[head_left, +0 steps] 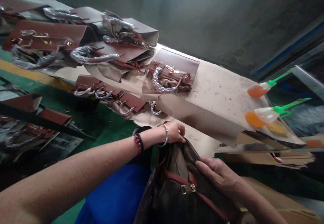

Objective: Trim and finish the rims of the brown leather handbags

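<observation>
At the bottom of my view, close against the body, I have the dark brown bag (pixel 172 200), its reddish-brown trim (pixel 174 176) and gold-toned zip pull (pixel 186 189) facing up. My left hand (pixel 174 132) is clamped on the far end of the bag's fabric edge, fingertips pinched together over it. My right hand (pixel 216 174) grips the same edge nearer to me, thumb lying on the cloth; its other fingers are mostly hidden from me. A silver bangle (pixel 166 135) and a beaded bracelet (pixel 138 144) circle my left wrist, and blue cloth (pixel 117 193) shows below that forearm.

Just past my hands I see the pale worktable (pixel 217 89). At its right end stand two bottles of orange liquid with green nozzles, the nearer bottle (pixel 262 116) close beside the farther bottle (pixel 258 89). Toward the middle lies a brown handbag (pixel 182 59), its handle (pixel 158 82) wrapped in clear plastic. More handbags (pixel 60 31) crowd the left, before a grey wall (pixel 202 18).
</observation>
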Motion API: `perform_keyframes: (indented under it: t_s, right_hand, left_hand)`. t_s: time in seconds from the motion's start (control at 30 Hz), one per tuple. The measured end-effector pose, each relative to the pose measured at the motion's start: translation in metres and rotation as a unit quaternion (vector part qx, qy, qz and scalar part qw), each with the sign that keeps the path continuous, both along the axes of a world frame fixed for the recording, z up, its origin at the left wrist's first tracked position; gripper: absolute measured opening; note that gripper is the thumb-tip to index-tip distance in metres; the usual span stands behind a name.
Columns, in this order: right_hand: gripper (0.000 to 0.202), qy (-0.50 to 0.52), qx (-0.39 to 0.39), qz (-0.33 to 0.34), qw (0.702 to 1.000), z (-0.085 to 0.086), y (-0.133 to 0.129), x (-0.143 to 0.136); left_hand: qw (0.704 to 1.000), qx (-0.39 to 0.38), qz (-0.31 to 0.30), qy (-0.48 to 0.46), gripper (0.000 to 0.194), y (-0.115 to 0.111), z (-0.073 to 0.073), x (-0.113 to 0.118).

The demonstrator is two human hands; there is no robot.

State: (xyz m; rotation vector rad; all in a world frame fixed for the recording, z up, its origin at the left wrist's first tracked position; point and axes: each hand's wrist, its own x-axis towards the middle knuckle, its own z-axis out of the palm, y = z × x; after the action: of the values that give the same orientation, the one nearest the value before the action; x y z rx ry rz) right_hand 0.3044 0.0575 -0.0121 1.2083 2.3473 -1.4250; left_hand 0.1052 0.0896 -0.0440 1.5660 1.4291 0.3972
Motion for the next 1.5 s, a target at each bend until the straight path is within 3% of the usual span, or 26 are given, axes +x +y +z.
perform_keyframes:
  t_s: [0.23,0.4,0.5,0.57,0.67,0.73,0.8,0.9,0.97,1.0,1.07,1.13,1.2,1.27,1.37,1.43,1.5]
  right_hand:
    - [0.026,0.021,-0.036,-0.073,0.996,-0.004,0.003,0.002]
    - [0.022,-0.053,0.048,-0.079,0.994,0.003,0.007,-0.018]
    - [0.021,-0.046,0.053,-0.072,0.995,-0.002,0.009,-0.029]
    - [0.022,-0.012,0.033,-0.071,0.997,-0.005,0.012,-0.033]
    - [0.023,0.025,0.020,-0.061,0.998,0.001,0.016,-0.036]
    - [0.023,0.038,0.033,-0.048,0.998,0.016,0.016,-0.038]
    - [0.021,0.056,0.064,-0.032,0.996,0.035,0.014,-0.041]
    - [0.020,0.078,0.143,-0.029,0.986,0.063,0.009,-0.046]
    - [0.021,0.071,0.202,-0.037,0.976,0.074,0.005,-0.049]
    - [0.021,0.060,0.232,-0.040,0.970,0.078,0.003,-0.051]
    - [0.023,0.024,0.292,-0.037,0.955,0.085,0.000,-0.056]
    - [0.024,-0.023,0.350,-0.031,0.936,0.091,-0.004,-0.059]
    - [0.024,-0.060,0.401,-0.039,0.913,0.099,-0.009,-0.059]
    - [0.024,-0.063,0.430,-0.060,0.899,0.103,-0.016,-0.054]
    - [0.025,-0.009,0.380,-0.054,0.923,0.095,-0.029,-0.044]
    - [0.025,0.023,0.291,-0.025,0.956,0.081,-0.037,-0.040]
    - [0.026,0.041,0.213,-0.008,0.976,0.066,-0.040,-0.041]
  left_hand:
    - [0.998,-0.003,0.046,0.035,0.007,-0.005,0.006,0.008]
    - [0.996,-0.004,0.076,0.051,0.004,-0.005,0.007,0.007]
    - [0.995,0.001,0.086,0.055,0.006,-0.008,0.004,0.003]
    - [0.995,0.010,0.085,0.053,0.019,-0.014,0.005,-0.003]
    - [0.997,0.021,0.070,0.011,0.061,-0.030,0.017,-0.017]
    - [0.995,0.071,0.067,0.010,0.068,-0.047,0.034,-0.026]
    - [0.978,0.187,0.067,0.061,0.058,-0.069,0.051,-0.033]
    - [0.907,0.375,0.078,0.177,0.062,-0.103,0.064,-0.039]
    - [0.870,0.418,0.148,0.216,0.071,-0.122,0.059,-0.043]
    - [0.871,0.405,0.192,0.201,0.074,-0.128,0.054,-0.045]
    - [0.902,0.325,0.263,0.108,0.071,-0.135,0.044,-0.051]
    - [0.930,0.230,0.287,0.005,0.061,-0.139,0.043,-0.058]
    - [0.941,0.184,0.282,-0.036,0.054,-0.145,0.057,-0.067]
    - [0.949,0.180,0.257,-0.021,0.052,-0.156,0.081,-0.076]
    - [0.969,0.143,0.201,0.020,0.053,-0.172,0.110,-0.088]
    - [0.981,0.097,0.165,0.036,0.055,-0.173,0.112,-0.095]
    - [0.988,0.065,0.130,0.045,0.061,-0.165,0.103,-0.099]
